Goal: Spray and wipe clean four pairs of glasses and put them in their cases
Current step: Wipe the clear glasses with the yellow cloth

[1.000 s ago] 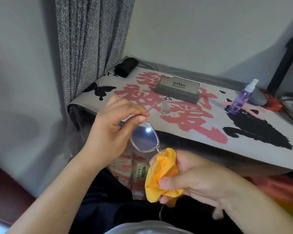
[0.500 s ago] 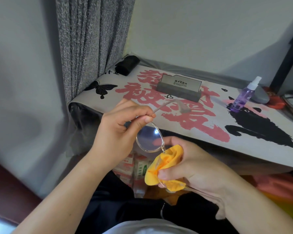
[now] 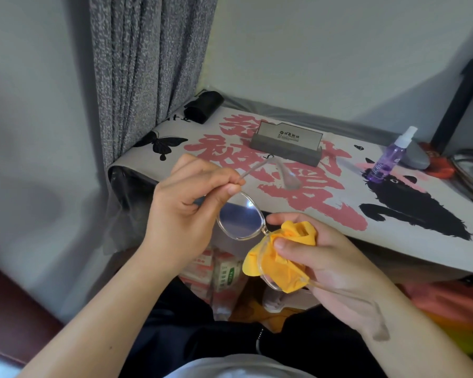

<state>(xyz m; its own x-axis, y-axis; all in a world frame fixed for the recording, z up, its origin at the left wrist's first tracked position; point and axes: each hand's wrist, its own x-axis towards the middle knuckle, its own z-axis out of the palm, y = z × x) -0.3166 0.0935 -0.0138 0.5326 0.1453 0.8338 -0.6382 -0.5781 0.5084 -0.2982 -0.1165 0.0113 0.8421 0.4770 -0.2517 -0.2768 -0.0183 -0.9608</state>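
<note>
Left hand (image 3: 180, 214) pinching clear-framed glasses (image 3: 241, 219); right hand (image 3: 320, 257) now gripping yellow cloth (image 3: 281, 257) around second lens, wiping nearing completion.

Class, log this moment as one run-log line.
step: wiping lens | left hand: pinches glasses | right hand: rubs yellow cloth on other lens | spray bottle: on table | grey case: open

Right hand (image 3: 331, 257) turned palm-up, yellow cloth (image 3: 281, 257) now spread over lens; glasses (image 3: 242, 218) raised slightly.

Yellow cloth (image 3: 281, 257) hides one lens of glasses (image 3: 241, 219).
</note>
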